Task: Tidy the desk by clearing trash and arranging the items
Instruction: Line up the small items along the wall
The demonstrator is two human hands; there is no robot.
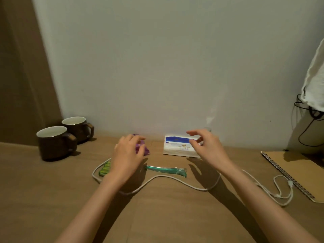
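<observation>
Head view: a person's two bare forearms reach across a cluttered desk toward the wall.
Desk (pixel 52 199): brown top; everything below lies or stands on it.
Notebook (pixel 298 172): spiral-bound with a tan cover, lying at the right edge, well apart from both hands.
Cable (pixel 157 177): white, snaking loose from the left past both wrists to a tangle beside the notebook.
Mugs: two dark brown ones, the near mug (pixel 52 144) and the far mug (pixel 77 128), upright and close together at back left.
Tissue packet (pixel 177 146): blue and white, against the wall, partly behind the right hand.
Left hand (pixel 128 155): fingers curled round a crumpled purple piece (pixel 146 149) near the wall. I cannot tell whether it is lifted off the desk.
Right hand (pixel 206 146): fingers spread and loosely bent above the packet's right end, holding nothing.
Teal tool (pixel 163 170): clear-handled, lying flat between the hands, just inside the cable's curve.
Green bundle (pixel 105 168): small sticks beside the left wrist, touching the cable.
Step in hand: probably trash collection, starting with the purple scrap.
Next move: likely calls for carrying that scrap off the desk. The right hand would need to close on the packet to straighten it, keeping clear of the cable.
</observation>
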